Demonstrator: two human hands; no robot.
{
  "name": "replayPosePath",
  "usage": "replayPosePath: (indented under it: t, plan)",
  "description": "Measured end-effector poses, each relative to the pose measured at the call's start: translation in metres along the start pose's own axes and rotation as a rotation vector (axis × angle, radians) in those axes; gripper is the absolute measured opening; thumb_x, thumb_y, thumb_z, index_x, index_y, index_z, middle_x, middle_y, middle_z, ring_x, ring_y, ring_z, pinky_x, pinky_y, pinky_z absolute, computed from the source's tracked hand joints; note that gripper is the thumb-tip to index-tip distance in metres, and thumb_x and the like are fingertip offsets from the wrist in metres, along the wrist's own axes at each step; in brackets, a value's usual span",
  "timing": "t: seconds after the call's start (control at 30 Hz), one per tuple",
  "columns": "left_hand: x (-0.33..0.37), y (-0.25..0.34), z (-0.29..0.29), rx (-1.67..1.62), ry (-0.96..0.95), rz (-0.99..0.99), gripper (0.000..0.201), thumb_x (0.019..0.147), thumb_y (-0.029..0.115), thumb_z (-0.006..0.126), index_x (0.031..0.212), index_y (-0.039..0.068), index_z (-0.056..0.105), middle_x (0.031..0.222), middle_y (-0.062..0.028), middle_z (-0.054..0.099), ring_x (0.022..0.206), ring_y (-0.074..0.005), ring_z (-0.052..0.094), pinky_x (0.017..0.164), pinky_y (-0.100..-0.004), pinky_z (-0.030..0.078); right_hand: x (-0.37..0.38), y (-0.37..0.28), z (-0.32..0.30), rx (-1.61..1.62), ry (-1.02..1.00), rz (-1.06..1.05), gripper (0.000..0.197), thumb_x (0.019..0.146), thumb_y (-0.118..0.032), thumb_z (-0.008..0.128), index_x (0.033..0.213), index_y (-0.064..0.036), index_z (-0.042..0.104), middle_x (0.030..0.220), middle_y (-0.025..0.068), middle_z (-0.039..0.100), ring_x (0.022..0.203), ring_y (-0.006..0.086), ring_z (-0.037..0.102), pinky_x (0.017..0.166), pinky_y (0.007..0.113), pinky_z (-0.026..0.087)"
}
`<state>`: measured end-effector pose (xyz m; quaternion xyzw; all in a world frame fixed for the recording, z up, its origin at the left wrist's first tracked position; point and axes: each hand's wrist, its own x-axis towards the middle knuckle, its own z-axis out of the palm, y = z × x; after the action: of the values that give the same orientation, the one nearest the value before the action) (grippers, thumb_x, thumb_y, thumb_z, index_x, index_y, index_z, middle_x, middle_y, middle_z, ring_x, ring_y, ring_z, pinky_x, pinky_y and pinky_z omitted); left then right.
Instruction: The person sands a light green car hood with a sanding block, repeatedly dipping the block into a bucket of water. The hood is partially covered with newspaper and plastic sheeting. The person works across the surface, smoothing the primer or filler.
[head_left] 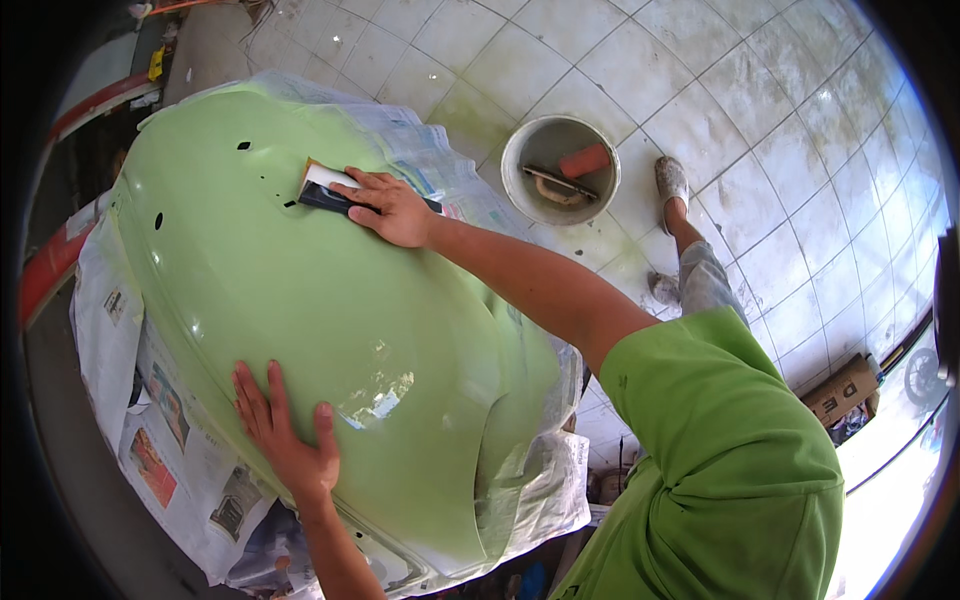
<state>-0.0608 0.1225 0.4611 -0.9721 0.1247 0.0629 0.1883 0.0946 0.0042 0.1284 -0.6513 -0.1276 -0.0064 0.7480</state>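
your left hand (285, 435) lies flat and open at about 7 o'clock, fingers spread on the near slope of the pale green body panel (300, 300), grasping nothing, just bracing. under the panel's near edge, newspaper sheets (150, 440) hang loose; if your palm slides down that glossy curve, it could drag the paper and you would likely lose your brace.

further out, toward 11 o'clock, your right hand (390, 208) presses down on a dark sanding block (325, 190) with a white top, fingers laid over it and holding it against the panel near a few small holes (243, 146). the block sits on the far crown of the panel. leaning this far over, you may well press unevenly, and a tilted block edge could gouge the coat or catch in a hole.

beyond, at 1 o'clock, a grey bucket (560, 168) with a red piece and a tool inside stands on the tiled floor (760, 120), near your foot (672, 182); a step back could tip it.
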Motion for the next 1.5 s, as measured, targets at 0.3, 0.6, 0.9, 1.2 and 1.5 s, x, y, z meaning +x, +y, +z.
replayPosePath:
  t: [0.3,0.6,0.9,1.2,1.5]
  plan:
    - [-0.027,-0.007,-0.003,0.018,-0.056,-0.082,0.076,0.100,0.060,0.056,0.158,0.011,0.050,0.171,-0.0220,0.030,0.157,-0.0444,0.028,0.126,-0.0626,0.020,-0.288,-0.100,-0.003,0.033,-0.157,0.018,0.054,0.102,-0.029,0.062,0.155,-0.0260,0.056,0.172,0.0189,0.028,0.154,0.0401,0.035,0.124,0.057,0.027]
    - [-0.002,0.004,-0.002,-0.016,-0.021,-0.026,0.077,0.096,0.057,0.061,0.157,0.011,0.050,0.171,-0.0222,0.029,0.158,-0.0442,0.027,0.126,-0.0624,0.019,-0.005,-0.006,-0.004,-0.034,0.067,-0.171,0.050,0.106,-0.031,0.057,0.155,-0.0227,0.054,0.162,0.0219,0.044,0.144,0.0407,0.045,0.120,0.049,0.035]
    - [-0.025,-0.003,-0.008,-0.021,-0.078,-0.122,0.075,0.094,0.051,0.067,0.156,0.012,0.053,0.171,-0.0237,0.029,0.158,-0.0442,0.026,0.126,-0.0620,0.019,-0.263,-0.072,-0.001,0.053,-0.140,-0.090,0.050,0.100,-0.029,0.065,0.150,-0.0237,0.061,0.169,0.0209,0.035,0.152,0.0423,0.039,0.122,0.059,0.029]
    - [-0.001,0.002,-0.005,-0.023,-0.032,-0.054,0.074,0.094,0.053,0.066,0.155,0.012,0.054,0.170,-0.0249,0.031,0.157,-0.0456,0.029,0.125,-0.0628,0.020,0.034,0.014,0.009,0.006,0.019,-0.116,0.049,0.106,-0.030,0.058,0.154,-0.0215,0.055,0.167,0.0174,0.040,0.148,0.0392,0.043,0.122,0.048,0.035]
    - [-0.021,-0.001,-0.007,-0.012,-0.062,-0.118,0.075,0.094,0.050,0.067,0.157,0.013,0.051,0.171,-0.0228,0.030,0.157,-0.0432,0.028,0.126,-0.0614,0.019,-0.311,-0.106,0.000,0.032,-0.179,0.037,0.051,0.098,-0.028,0.067,0.148,-0.0217,0.063,0.170,0.0254,0.032,0.156,0.0451,0.032,0.125,0.062,0.022]
